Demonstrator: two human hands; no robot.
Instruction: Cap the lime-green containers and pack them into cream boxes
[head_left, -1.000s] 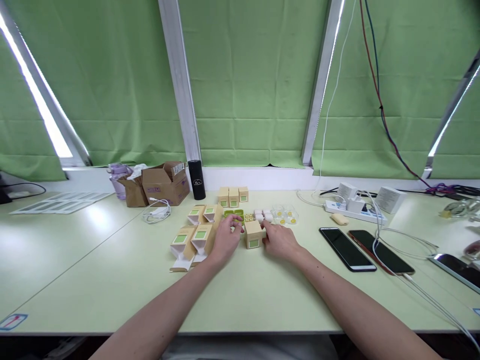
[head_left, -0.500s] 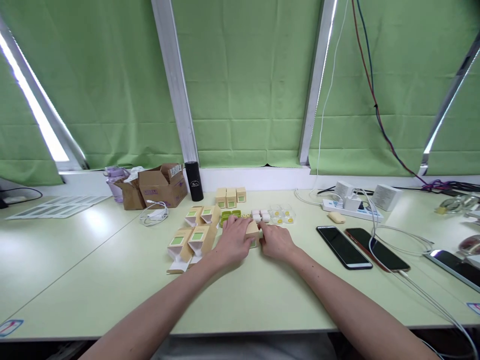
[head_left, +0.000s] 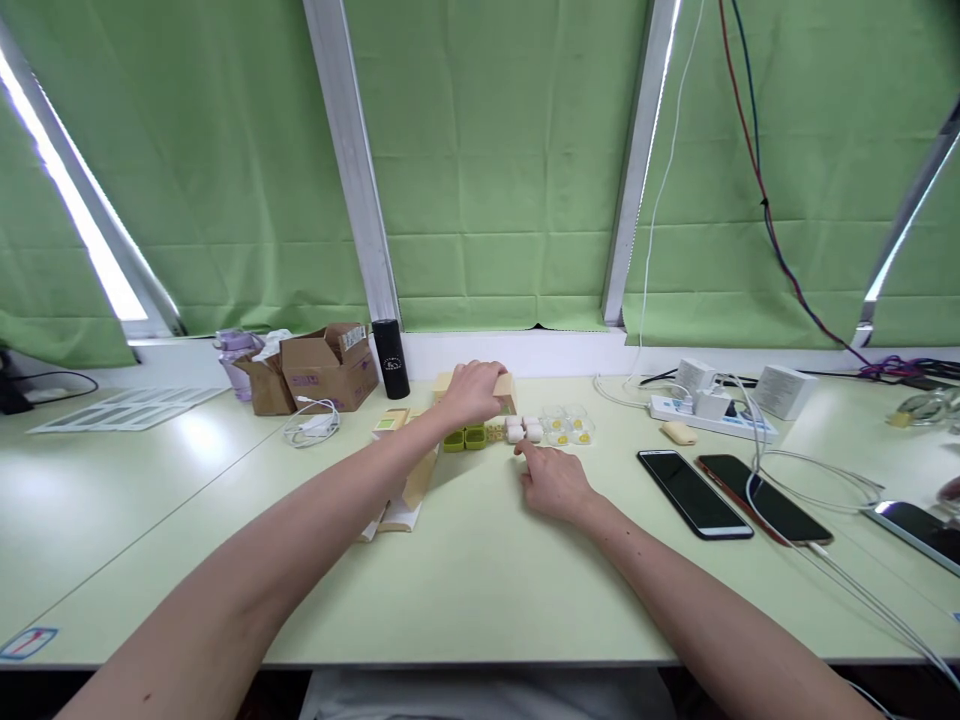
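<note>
At the back of the table, my left hand (head_left: 472, 392) is closed on a small beige cardboard box (head_left: 506, 393), at the right end of a row of similar boxes (head_left: 442, 383) partly hidden behind the hand. My right hand (head_left: 555, 482) rests on the table with the index finger extended and nothing in it. Its fingertip is close to the small white and pinkish jars (head_left: 523, 430). Beside these lie small tan pieces (head_left: 495, 433), green square cups (head_left: 465, 438) and clear cups with yellow centres (head_left: 566, 428). Open box sleeves (head_left: 416, 485) lie partly under my left forearm.
Two phones (head_left: 694, 495) lie to the right, near a power strip (head_left: 712, 418) with white cables. A brown carton (head_left: 330, 370), a black bottle (head_left: 391, 360) and a coiled white charger (head_left: 313, 428) stand at the back left. Part of another person's hand (head_left: 951, 488) shows at the right edge.
My left hand has carried the small box away from me, from the table's middle to the back row. My right hand has let go of the box and stayed nearly in place.
</note>
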